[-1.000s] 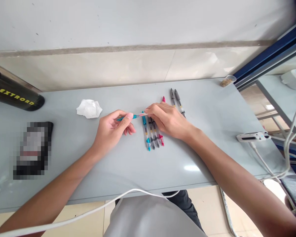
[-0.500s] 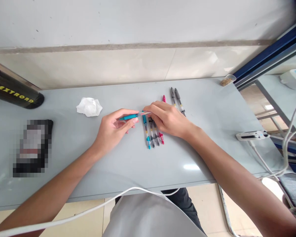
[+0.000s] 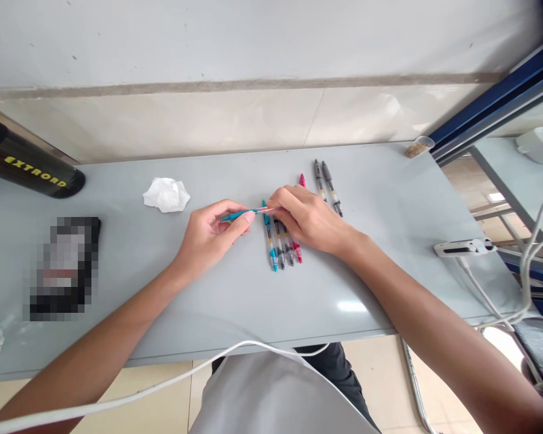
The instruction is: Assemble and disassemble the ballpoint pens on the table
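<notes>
Both hands hold one teal pen (image 3: 232, 216) level above the grey table. My left hand (image 3: 213, 234) pinches its teal grip end between thumb and fingers. The clear barrel end runs into the closed fingers of my right hand (image 3: 310, 218), which hide its tip. Under and beside the right hand lies a row of pens: a second teal pen (image 3: 271, 244), two black pens and a pink pen (image 3: 297, 252), their upper parts partly covered. Behind that hand, two grey-black pens (image 3: 329, 181) lie side by side.
A crumpled white tissue (image 3: 166, 194) lies left of my hands. Farther left are a dark bottle (image 3: 36, 172) and a blurred-out black object (image 3: 67, 265). A small clear cup (image 3: 419, 147) stands back right; a white device (image 3: 464, 248) with a cable is at right. A white cable (image 3: 185, 375) crosses before me.
My left thumb has moved forward along the pen, covering more of its teal grip. The right hand keeps its hold. The whole view has shifted very slightly.
</notes>
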{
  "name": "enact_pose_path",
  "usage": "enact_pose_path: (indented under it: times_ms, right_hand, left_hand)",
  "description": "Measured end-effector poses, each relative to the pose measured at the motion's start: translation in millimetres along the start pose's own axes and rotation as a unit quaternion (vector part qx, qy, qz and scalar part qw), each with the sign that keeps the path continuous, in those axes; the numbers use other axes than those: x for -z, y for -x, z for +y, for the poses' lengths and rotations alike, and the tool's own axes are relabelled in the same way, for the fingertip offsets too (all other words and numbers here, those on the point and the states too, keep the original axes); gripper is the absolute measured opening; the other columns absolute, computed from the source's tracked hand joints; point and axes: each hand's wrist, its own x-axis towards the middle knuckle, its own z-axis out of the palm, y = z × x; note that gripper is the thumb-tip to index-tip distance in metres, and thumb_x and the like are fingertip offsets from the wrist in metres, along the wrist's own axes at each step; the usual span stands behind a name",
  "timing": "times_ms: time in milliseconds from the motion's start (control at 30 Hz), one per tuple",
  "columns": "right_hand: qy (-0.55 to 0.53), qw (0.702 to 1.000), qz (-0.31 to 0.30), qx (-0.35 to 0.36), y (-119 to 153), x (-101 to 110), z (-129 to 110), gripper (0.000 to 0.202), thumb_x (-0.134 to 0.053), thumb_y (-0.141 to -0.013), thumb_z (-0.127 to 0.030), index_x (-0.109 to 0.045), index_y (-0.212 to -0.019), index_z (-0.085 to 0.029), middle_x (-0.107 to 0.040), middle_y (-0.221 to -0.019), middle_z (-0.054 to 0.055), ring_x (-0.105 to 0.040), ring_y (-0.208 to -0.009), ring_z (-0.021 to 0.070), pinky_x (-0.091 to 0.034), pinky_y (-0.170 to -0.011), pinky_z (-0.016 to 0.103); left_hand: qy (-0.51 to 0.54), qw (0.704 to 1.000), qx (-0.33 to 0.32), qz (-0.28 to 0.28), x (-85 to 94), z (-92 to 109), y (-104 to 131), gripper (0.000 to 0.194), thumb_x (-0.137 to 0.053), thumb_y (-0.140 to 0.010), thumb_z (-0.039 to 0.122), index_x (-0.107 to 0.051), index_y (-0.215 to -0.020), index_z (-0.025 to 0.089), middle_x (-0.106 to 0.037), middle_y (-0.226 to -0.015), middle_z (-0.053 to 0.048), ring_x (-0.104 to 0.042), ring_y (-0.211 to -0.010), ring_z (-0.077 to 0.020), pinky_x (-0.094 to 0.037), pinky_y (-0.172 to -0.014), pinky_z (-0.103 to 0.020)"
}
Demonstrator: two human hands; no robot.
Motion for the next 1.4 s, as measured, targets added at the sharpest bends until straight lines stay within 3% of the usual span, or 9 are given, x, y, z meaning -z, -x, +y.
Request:
enact_pose_path:
  times_ms: [100, 233, 400, 567, 767, 900, 1000, 1400]
  right_hand:
    - [-0.002, 1.0, -0.003, -0.007, 0.9, 0.4, -0.7, 0.01, -0.052, -0.124, -0.028, -0.06, -0.121, -0.024, -0.073, -0.1, 0.007, -0.065, -0.083, 0.0232, -0.053, -0.081, 0.038]
    - [0.009, 1.0, -0.006, 0.024, -1.5, 2.3, -2.4, 0.019, -0.057, -0.123, -0.037, -0.064, -0.133, -0.022, -0.073, -0.1, 0.007, -0.066, -0.086, 0.0242, -0.051, -0.079, 0.037]
    - [0.01, 0.999, -0.015, 0.034, -4.6, 2.6, -2.9, 0.019, -0.049, -0.125, -0.033, -0.064, -0.12, -0.024, -0.07, -0.096, 0.006, -0.061, -0.085, 0.0246, -0.052, -0.084, 0.039]
    - [0.004, 1.0, -0.005, -0.006, -1.5, 3.7, -0.6, 0.014, -0.048, -0.125, -0.031, -0.058, -0.116, -0.026, -0.071, -0.1, 0.008, -0.062, -0.084, 0.0246, -0.053, -0.082, 0.039]
    - [0.066, 0.998, -0.024, -0.005, -0.9, 10.1, 4.1, 0.029, -0.044, -0.125, -0.035, -0.064, -0.143, -0.025, -0.073, -0.108, 0.01, -0.068, -0.095, 0.0275, -0.053, -0.09, 0.042]
    - [0.12, 0.992, -0.035, -0.025, 1.1, 15.3, 10.9, 0.04, -0.036, -0.123, -0.022, -0.069, -0.144, -0.026, -0.07, -0.107, 0.01, -0.061, -0.088, 0.0256, -0.051, -0.087, 0.04]
    - [0.133, 0.99, -0.042, -0.023, 4.2, 18.8, 17.8, 0.047, -0.034, -0.119, -0.014, -0.069, -0.148, -0.027, -0.07, -0.111, 0.01, -0.058, -0.084, 0.024, -0.049, -0.084, 0.038]
    - [0.136, 0.99, -0.004, -0.021, 7.0, 23.5, 33.8, 0.045, -0.036, -0.117, -0.01, -0.069, -0.142, -0.027, -0.069, -0.11, 0.008, -0.057, -0.083, 0.024, -0.048, -0.083, 0.037]
  left_hand:
    - [0.005, 1.0, 0.0, 0.004, 0.0, 2.5, -0.4, 0.038, -0.088, -0.101, 0.056, -0.083, -0.091, 0.02, -0.076, -0.081, -0.004, -0.068, -0.071, -0.0156, -0.054, -0.061, -0.025]
    - [0.0, 1.0, -0.007, -0.006, 0.3, 3.3, -0.5, 0.041, -0.085, -0.103, 0.057, -0.08, -0.086, 0.02, -0.075, -0.08, -0.004, -0.068, -0.072, -0.0161, -0.054, -0.062, -0.026]
    - [-0.01, 1.0, -0.011, -0.005, -0.1, 1.5, 0.5, 0.042, -0.081, -0.106, 0.052, -0.08, -0.079, 0.02, -0.075, -0.076, -0.004, -0.069, -0.071, -0.016, -0.053, -0.062, -0.026]
    - [-0.008, 1.0, 0.014, 0.008, 1.0, 0.7, -0.2, 0.061, -0.072, -0.11, 0.065, -0.082, -0.069, 0.02, -0.07, -0.062, -0.006, -0.068, -0.062, -0.0175, -0.056, -0.062, -0.029]
    - [0.025, 0.999, 0.003, 0.027, 0.6, -3.5, -2.4, 0.049, -0.079, -0.107, 0.063, -0.087, -0.085, 0.02, -0.082, -0.086, -0.009, -0.069, -0.071, -0.0174, -0.055, -0.06, -0.028]
    - [0.067, 0.997, 0.001, 0.025, 3.0, -5.7, -4.0, 0.033, -0.086, -0.104, 0.053, -0.092, -0.113, 0.022, -0.087, -0.105, -0.011, -0.073, -0.082, -0.0194, -0.058, -0.061, -0.028]
    - [0.105, 0.994, 0.007, 0.018, 6.7, -5.8, -5.7, 0.033, -0.088, -0.103, 0.044, -0.091, -0.129, 0.024, -0.086, -0.101, -0.01, -0.073, -0.084, -0.0195, -0.057, -0.062, -0.028]
    - [0.116, 0.992, -0.011, 0.049, 16.3, -3.8, -11.8, 0.018, -0.08, -0.102, 0.032, -0.094, -0.112, 0.027, -0.07, -0.081, -0.004, -0.063, -0.076, -0.017, -0.049, -0.064, -0.029]
